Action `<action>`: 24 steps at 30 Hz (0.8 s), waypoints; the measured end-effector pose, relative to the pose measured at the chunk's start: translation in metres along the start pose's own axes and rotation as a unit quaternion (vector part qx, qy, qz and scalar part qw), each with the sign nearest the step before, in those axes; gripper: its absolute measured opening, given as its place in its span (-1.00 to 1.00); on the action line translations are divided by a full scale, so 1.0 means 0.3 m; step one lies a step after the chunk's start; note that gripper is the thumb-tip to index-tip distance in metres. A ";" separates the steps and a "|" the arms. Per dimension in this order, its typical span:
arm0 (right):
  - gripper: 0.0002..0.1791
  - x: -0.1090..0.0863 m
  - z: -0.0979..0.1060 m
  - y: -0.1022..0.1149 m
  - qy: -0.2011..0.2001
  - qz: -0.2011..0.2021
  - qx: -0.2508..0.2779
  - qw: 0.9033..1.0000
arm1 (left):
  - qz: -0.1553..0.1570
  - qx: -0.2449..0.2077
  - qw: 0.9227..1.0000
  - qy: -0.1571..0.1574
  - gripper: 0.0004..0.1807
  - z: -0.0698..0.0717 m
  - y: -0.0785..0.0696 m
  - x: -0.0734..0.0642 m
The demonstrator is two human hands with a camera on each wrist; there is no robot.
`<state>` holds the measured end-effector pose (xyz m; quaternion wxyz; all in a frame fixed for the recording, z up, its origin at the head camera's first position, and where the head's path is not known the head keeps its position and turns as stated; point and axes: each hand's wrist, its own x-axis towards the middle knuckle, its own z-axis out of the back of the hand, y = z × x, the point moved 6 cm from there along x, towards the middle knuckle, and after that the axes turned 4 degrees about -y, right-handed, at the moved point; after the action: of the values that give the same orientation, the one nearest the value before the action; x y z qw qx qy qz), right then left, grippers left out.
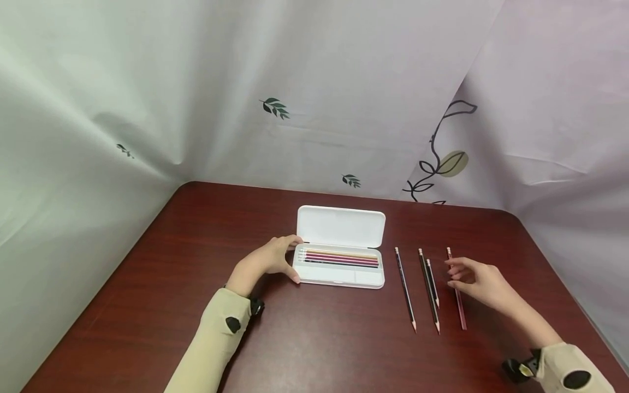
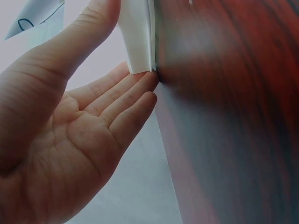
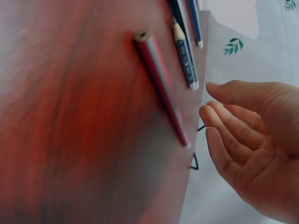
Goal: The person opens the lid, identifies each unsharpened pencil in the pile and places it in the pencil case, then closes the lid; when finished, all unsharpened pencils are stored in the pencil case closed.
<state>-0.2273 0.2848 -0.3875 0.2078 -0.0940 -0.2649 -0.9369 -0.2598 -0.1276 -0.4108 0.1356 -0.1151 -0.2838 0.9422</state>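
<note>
An open white pencil case (image 1: 340, 226) lies on the table with its lid leaning back. Several pencils (image 1: 339, 257), yellow, red and dark, lie side by side in its rear compartment. My left hand (image 1: 267, 259) holds the case's left end, thumb at the front corner and fingers at the back; in the left wrist view the fingertips meet the white case (image 2: 138, 42). Over a red pencil (image 1: 460, 305) hovers my right hand (image 1: 484, 281), fingers loosely bent and nothing between them. The right wrist view shows that red pencil (image 3: 161, 84) lying apart from the fingers.
Left of the red pencil lie a long black pencil (image 1: 429, 289), a shorter black one (image 1: 432, 281) and a dark patterned pencil (image 1: 405, 289). The dark red wooden table (image 1: 314, 338) ends at a white curtain (image 1: 314, 136) with leaf prints.
</note>
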 end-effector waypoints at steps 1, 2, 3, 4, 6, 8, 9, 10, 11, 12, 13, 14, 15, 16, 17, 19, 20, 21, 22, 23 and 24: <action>-0.62 -0.006 0.004 -0.010 0.000 -0.012 -0.004 1.000 | 0.001 -0.001 1.000 0.001 -0.04 -0.001 0.001 -0.001; -0.64 -0.012 0.008 -0.021 0.000 -0.028 -0.008 1.000 | 0.001 -0.002 1.000 0.001 -0.04 -0.002 0.002 -0.002; -0.66 -0.018 0.011 -0.031 -0.001 -0.044 -0.015 0.999 | 0.001 -0.001 1.000 0.001 -0.04 -0.003 0.002 -0.003; -0.68 -0.024 0.015 -0.042 0.000 -0.063 -0.023 0.998 | 0.000 0.001 1.000 0.000 -0.04 -0.003 0.002 -0.003; -0.64 -0.035 0.017 -0.061 0.013 -0.096 -0.036 0.995 | 0.000 0.003 1.000 -0.002 -0.03 -0.005 0.002 -0.005; -0.58 -0.044 0.015 -0.076 0.033 -0.121 -0.050 0.991 | 0.000 0.005 1.000 -0.002 -0.03 -0.008 0.004 -0.005; -0.55 -0.048 0.012 -0.082 0.046 -0.131 -0.055 0.989 | -0.001 0.006 1.000 -0.001 -0.03 -0.009 0.004 -0.005; -0.52 -0.052 0.007 -0.088 0.062 -0.143 -0.055 0.986 | -0.001 0.005 1.000 0.000 -0.03 -0.011 0.004 -0.005; -0.49 -0.056 0.001 -0.091 0.079 -0.153 -0.049 0.984 | -0.001 0.005 1.000 0.001 -0.03 -0.012 0.004 -0.005; -0.47 -0.060 -0.006 -0.095 0.095 -0.165 -0.041 0.981 | -0.001 0.006 1.000 0.002 -0.03 -0.013 0.005 -0.006; -0.44 -0.064 -0.015 -0.098 0.112 -0.180 -0.028 0.977 | -0.003 0.007 1.000 0.002 -0.03 -0.013 0.005 -0.006; -0.43 -0.067 -0.023 -0.100 0.127 -0.197 -0.011 0.972 | -0.005 0.007 1.000 0.001 -0.03 -0.013 0.004 -0.005; -0.42 -0.071 -0.031 -0.102 0.141 -0.213 0.006 0.967 | -0.008 0.006 1.000 0.001 -0.03 -0.012 0.003 -0.005; -0.41 -0.074 -0.039 -0.102 0.154 -0.227 0.023 0.961 | -0.010 0.006 1.000 0.000 -0.04 -0.010 0.002 -0.005; -0.41 -0.076 -0.046 -0.101 0.164 -0.237 0.037 0.957 | -0.013 0.007 1.000 0.000 -0.04 -0.008 0.000 -0.006; -0.42 -0.077 -0.056 -0.097 0.178 -0.255 0.059 0.948 | -0.016 0.006 1.000 0.000 -0.05 -0.005 -0.001 -0.006; -0.43 -0.076 -0.058 -0.093 0.184 -0.258 0.065 0.946 | -0.016 0.006 1.000 0.000 -0.05 -0.003 -0.002 -0.006; -0.45 -0.075 -0.060 -0.089 0.189 -0.259 0.068 0.945 | -0.016 0.006 1.000 0.000 -0.05 -0.001 -0.002 -0.006; -0.47 -0.073 -0.060 -0.084 0.194 -0.260 0.071 0.943 | -0.015 0.006 1.000 -0.001 -0.05 0.000 -0.002 -0.006; -0.49 -0.071 -0.060 -0.079 0.199 -0.261 0.074 0.942 | -0.017 0.007 1.000 0.000 -0.05 0.000 -0.002 -0.006; -0.51 -0.069 -0.060 -0.074 0.205 -0.261 0.076 0.940 | -0.015 0.006 1.000 0.000 -0.05 0.000 -0.001 -0.005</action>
<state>-0.2196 0.2993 -0.4188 0.0121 0.1883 -0.3019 -0.9345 -0.2582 -0.1279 -0.4103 0.1501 -0.1100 -0.2799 0.9418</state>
